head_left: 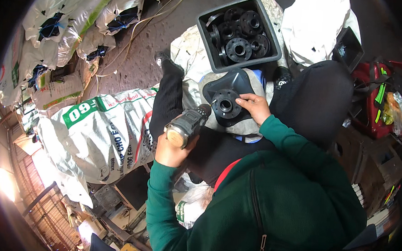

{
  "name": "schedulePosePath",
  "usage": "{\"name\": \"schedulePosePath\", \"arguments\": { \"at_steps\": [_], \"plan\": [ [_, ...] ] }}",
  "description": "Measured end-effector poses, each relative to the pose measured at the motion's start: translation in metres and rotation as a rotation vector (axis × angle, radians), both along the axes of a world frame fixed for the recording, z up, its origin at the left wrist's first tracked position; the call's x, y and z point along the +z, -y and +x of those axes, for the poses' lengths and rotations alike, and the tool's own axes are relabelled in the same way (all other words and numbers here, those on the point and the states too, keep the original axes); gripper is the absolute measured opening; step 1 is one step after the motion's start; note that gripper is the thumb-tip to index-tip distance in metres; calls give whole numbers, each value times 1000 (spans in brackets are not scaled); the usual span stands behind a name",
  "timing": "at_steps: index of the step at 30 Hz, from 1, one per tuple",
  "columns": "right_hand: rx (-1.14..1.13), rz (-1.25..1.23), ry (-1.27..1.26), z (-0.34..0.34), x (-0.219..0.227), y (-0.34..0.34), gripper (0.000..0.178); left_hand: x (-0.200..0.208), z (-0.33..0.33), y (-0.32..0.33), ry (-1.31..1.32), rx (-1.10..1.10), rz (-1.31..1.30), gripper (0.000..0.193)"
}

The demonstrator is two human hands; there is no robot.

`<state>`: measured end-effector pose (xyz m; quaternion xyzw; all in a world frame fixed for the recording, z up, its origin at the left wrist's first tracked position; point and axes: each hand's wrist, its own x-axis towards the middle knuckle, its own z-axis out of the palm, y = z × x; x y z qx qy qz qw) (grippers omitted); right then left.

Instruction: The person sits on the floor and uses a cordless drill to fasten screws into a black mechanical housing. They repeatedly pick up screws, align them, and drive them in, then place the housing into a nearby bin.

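My left hand (167, 153) is wrapped round a cordless drill (188, 124). The drill's front end points at the rim of a round black flange (217, 110), by one of its small holes. This flange has a wide hole in its middle and lies on a larger black plate-like part (233, 81) with rounded corners. My right hand (256, 107) grips the right side of the flange between thumb and fingers. Both parts rest on a grey rounded surface (259, 86) between my legs. The drill's handle and trigger are mostly hidden.
Just beyond the work stands a grey bin (202, 34) holding several black flanges. White sacks (111, 136) lie at the left, with more stuffed sacks (56, 20) at the far left. A red bag (369, 118) and a small dark box (349, 48) are at the right.
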<state>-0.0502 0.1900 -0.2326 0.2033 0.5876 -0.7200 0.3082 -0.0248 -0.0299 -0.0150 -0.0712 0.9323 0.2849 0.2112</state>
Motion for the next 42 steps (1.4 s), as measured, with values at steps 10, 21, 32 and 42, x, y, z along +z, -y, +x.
{"name": "schedulePosePath", "arguments": {
  "at_steps": [10,21,32,42],
  "plan": [
    [10,7,-27,1,0,0,35,6,-23,-18,146,-37,-47,47],
    [37,26,-48,-4,5,0,27,-9,-38,-14,123,-145,-18,48],
    [151,111,-138,-5,-6,-2,32,-18,-14,-10,33,-63,-35,55],
    [-174,-673,231,-15,20,-40,36,19,39,-35,-237,-269,88,48]
  ]
}}
